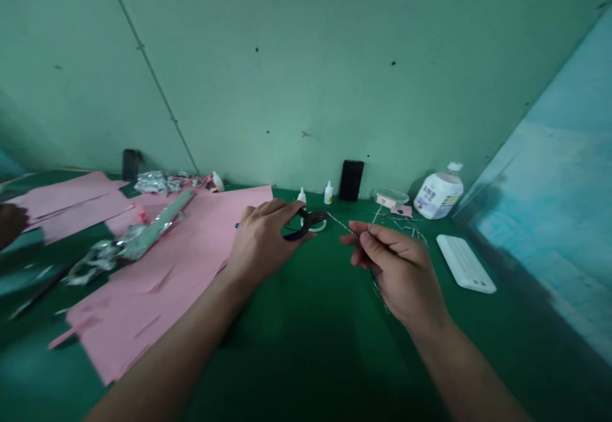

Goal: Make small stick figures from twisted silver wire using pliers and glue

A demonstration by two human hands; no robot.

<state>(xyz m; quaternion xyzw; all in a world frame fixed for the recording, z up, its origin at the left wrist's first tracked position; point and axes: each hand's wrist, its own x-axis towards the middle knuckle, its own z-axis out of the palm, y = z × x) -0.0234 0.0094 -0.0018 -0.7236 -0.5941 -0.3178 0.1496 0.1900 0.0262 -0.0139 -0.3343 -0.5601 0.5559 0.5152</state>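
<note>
Wire (341,223), thin, twisted and silvery, is pinched in the right hand (404,272); the left hand (262,238) grips dark pliers (312,219).

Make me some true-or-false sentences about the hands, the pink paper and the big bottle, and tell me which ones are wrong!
1. The left hand holds pliers. True.
2. The right hand pinches a thin wire. True.
3. The big bottle has a white cap. True.
4. Most of the pink paper lies right of the big bottle. False: the pink paper lies mostly far to its left.
5. The right hand is gripping the big bottle. False: the big bottle sits farther back, apart from both hands.
</note>
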